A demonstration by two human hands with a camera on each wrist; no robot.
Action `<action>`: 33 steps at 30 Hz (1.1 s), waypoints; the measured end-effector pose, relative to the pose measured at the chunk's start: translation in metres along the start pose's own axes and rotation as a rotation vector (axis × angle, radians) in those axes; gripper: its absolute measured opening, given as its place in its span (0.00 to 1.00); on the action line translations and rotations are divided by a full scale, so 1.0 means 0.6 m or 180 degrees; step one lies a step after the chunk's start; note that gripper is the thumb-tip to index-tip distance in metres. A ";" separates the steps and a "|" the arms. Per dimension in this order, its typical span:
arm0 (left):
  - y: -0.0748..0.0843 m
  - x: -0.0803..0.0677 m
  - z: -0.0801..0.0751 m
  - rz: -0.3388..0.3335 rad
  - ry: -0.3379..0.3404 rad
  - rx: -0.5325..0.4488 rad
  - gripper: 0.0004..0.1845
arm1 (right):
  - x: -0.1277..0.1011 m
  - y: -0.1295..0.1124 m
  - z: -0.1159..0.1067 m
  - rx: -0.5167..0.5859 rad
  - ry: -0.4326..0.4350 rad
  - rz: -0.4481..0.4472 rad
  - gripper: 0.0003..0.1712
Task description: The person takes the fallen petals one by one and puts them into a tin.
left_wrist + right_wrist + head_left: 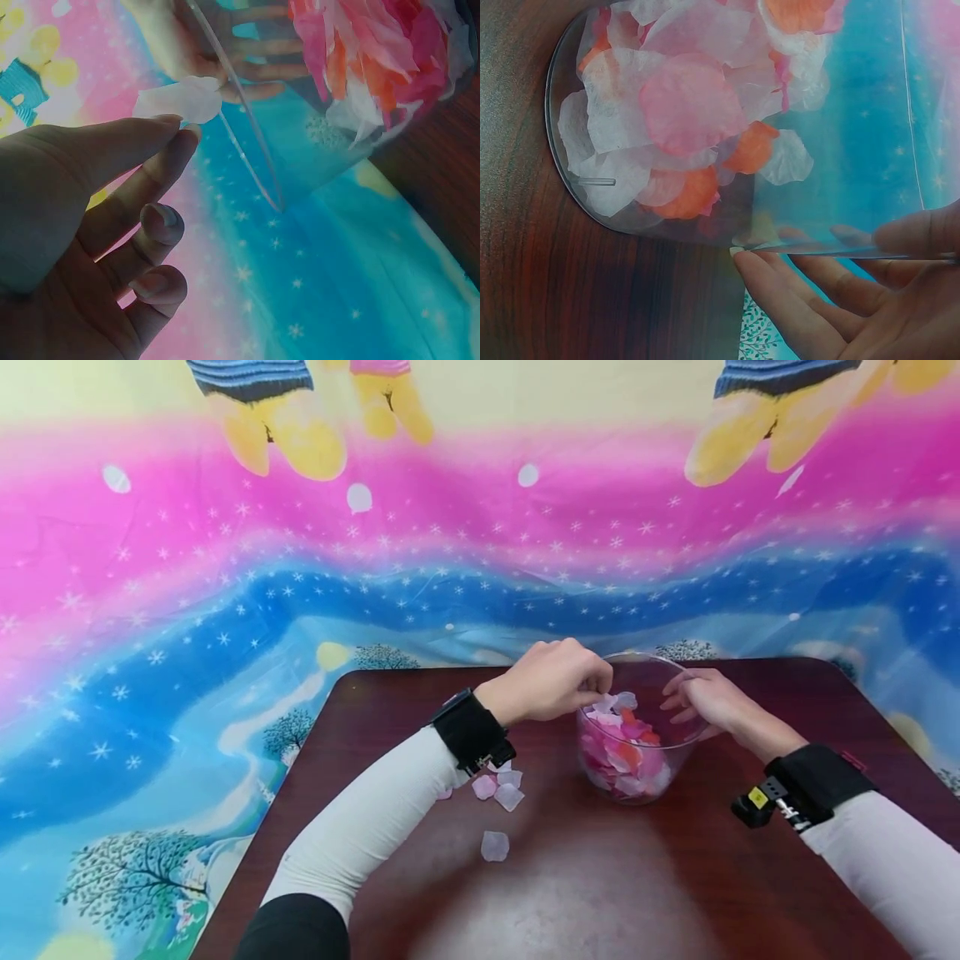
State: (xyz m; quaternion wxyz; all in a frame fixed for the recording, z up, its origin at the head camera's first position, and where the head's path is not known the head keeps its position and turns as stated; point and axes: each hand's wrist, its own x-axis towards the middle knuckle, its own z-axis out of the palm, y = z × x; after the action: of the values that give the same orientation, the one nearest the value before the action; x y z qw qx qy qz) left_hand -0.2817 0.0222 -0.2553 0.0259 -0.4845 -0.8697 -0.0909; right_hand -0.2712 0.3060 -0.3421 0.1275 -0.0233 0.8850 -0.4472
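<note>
A clear round container (684, 758) stands on the table, filled about halfway with pink, orange and white petals (621, 752). Over its left rim, my left hand (555, 681) pinches a white petal (176, 101) between thumb and forefinger, the other fingers curled loosely. On the far right side, my right hand (716, 702) grips the container's wall near the rim. Its thumb (919, 231) lies on one face of the clear wall and its fingers spread along the other.
Several loose white and pink petals (509, 797) lie on the dark wooden table (585, 893) left of the container, below the left wrist. One white petal (495, 846) sits apart, nearer the front. A printed cloth backdrop (480, 527) hangs behind the table's back edge.
</note>
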 end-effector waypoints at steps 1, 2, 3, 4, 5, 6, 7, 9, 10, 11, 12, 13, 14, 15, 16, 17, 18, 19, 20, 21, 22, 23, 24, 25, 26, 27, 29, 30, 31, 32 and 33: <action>0.001 0.003 0.003 0.0005 -0.0010 0.0002 0.05 | 0.000 0.000 0.000 -0.0007 0.0001 0.0006 0.28; 0.000 0.005 0.006 0.0005 -0.0011 0.0007 0.05 | 0.000 0.000 0.001 -0.0010 0.0003 0.0011 0.28; -0.001 0.004 0.008 0.0004 0.0001 0.0012 0.05 | 0.001 0.000 0.001 -0.0013 0.0004 0.0014 0.28; -0.003 0.001 0.008 -0.0012 0.0016 0.0017 0.06 | 0.001 -0.001 0.002 -0.0017 0.0001 0.0015 0.28; -0.007 -0.005 0.008 -0.0023 0.0043 0.0041 0.06 | 0.002 -0.002 0.002 -0.0018 -0.0006 0.0012 0.28; -0.011 -0.011 0.007 -0.0044 0.0067 0.0059 0.07 | 0.002 -0.002 0.002 -0.0009 -0.0009 0.0010 0.28; -0.016 -0.019 0.005 -0.0070 0.0084 0.0091 0.07 | 0.003 -0.002 0.002 0.0007 -0.0011 0.0010 0.28; -0.030 -0.041 0.003 -0.0121 0.0092 0.0166 0.07 | 0.003 -0.001 0.002 0.0034 -0.0006 0.0009 0.28; -0.039 -0.055 0.004 -0.0145 0.0081 0.0207 0.06 | 0.002 -0.001 0.001 0.0044 -0.0005 0.0009 0.28; -0.050 -0.069 0.005 -0.0188 0.0057 0.0250 0.05 | 0.002 0.000 0.001 0.0049 -0.0002 0.0005 0.28; -0.060 -0.085 0.008 -0.0246 0.0016 0.0266 0.04 | 0.002 0.000 0.001 0.0047 0.0004 0.0005 0.28; -0.072 -0.102 0.011 -0.0301 -0.0034 0.0297 0.03 | 0.002 0.000 0.001 0.0037 0.0005 0.0005 0.28; -0.083 -0.119 0.015 -0.0356 -0.0095 0.0304 0.03 | 0.002 0.000 0.001 0.0026 0.0003 0.0003 0.28; -0.093 -0.137 0.019 -0.0421 -0.0162 0.0296 0.03 | 0.002 0.000 0.001 0.0015 -0.0001 0.0001 0.28; -0.102 -0.153 0.024 -0.0493 -0.0237 0.0279 0.03 | 0.002 0.001 0.000 0.0001 -0.0003 -0.0004 0.28; -0.110 -0.169 0.030 -0.0567 -0.0313 0.0261 0.03 | 0.002 0.001 0.000 -0.0010 -0.0005 -0.0008 0.28; -0.116 -0.184 0.036 -0.0626 -0.0376 0.0240 0.04 | 0.002 0.001 0.001 -0.0013 -0.0007 -0.0011 0.28; -0.123 -0.197 0.043 -0.0677 -0.0436 0.0233 0.04 | 0.001 0.001 0.000 -0.0022 -0.0006 -0.0011 0.28; -0.129 -0.210 0.052 -0.0732 -0.0493 0.0211 0.05 | 0.001 0.001 0.000 -0.0025 -0.0004 -0.0014 0.28; -0.134 -0.221 0.061 -0.0792 -0.0564 0.0191 0.05 | 0.001 0.001 0.000 -0.0028 0.0000 -0.0017 0.28; -0.139 -0.231 0.071 -0.0846 -0.0634 0.0175 0.06 | 0.001 0.000 0.000 -0.0033 0.0005 -0.0020 0.28; -0.145 -0.241 0.083 -0.0891 -0.0696 0.0165 0.06 | 0.001 0.000 0.000 -0.0031 0.0012 -0.0021 0.28; -0.149 -0.250 0.094 -0.0944 -0.0772 0.0145 0.06 | 0.001 0.000 0.000 -0.0038 0.0021 -0.0022 0.28; -0.153 -0.258 0.107 -0.0995 -0.0851 0.0110 0.06 | 0.000 0.001 0.000 -0.0046 0.0030 -0.0018 0.28; -0.157 -0.265 0.119 -0.1035 -0.0919 0.0050 0.06 | 0.000 0.001 0.000 -0.0050 0.0033 -0.0012 0.28; -0.160 -0.272 0.130 -0.1068 -0.0993 -0.0010 0.05 | 0.000 0.001 0.000 -0.0047 0.0032 -0.0003 0.28; -0.165 -0.283 0.149 -0.1104 -0.1063 -0.0128 0.02 | 0.000 0.001 0.001 -0.0033 0.0023 0.0013 0.28; -0.166 -0.286 0.156 -0.1117 -0.1071 -0.0192 0.02 | 0.000 0.001 0.002 -0.0034 0.0020 0.0024 0.28; -0.168 -0.288 0.162 -0.1115 -0.1055 -0.0241 0.02 | 0.000 0.000 0.002 -0.0033 0.0021 0.0032 0.28; -0.170 -0.290 0.166 -0.1109 -0.1031 -0.0271 0.03 | 0.000 0.000 0.002 -0.0028 0.0026 0.0034 0.28; -0.170 -0.290 0.169 -0.1102 -0.1006 -0.0288 0.03 | 0.000 -0.001 0.002 -0.0028 0.0035 0.0032 0.27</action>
State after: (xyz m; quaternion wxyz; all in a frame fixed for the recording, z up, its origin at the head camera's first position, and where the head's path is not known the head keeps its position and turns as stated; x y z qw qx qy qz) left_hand -0.2718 -0.1577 -0.3915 -0.1483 -0.3370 -0.9281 -0.0560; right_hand -0.2709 0.3045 -0.3422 0.1247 -0.0169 0.8878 -0.4427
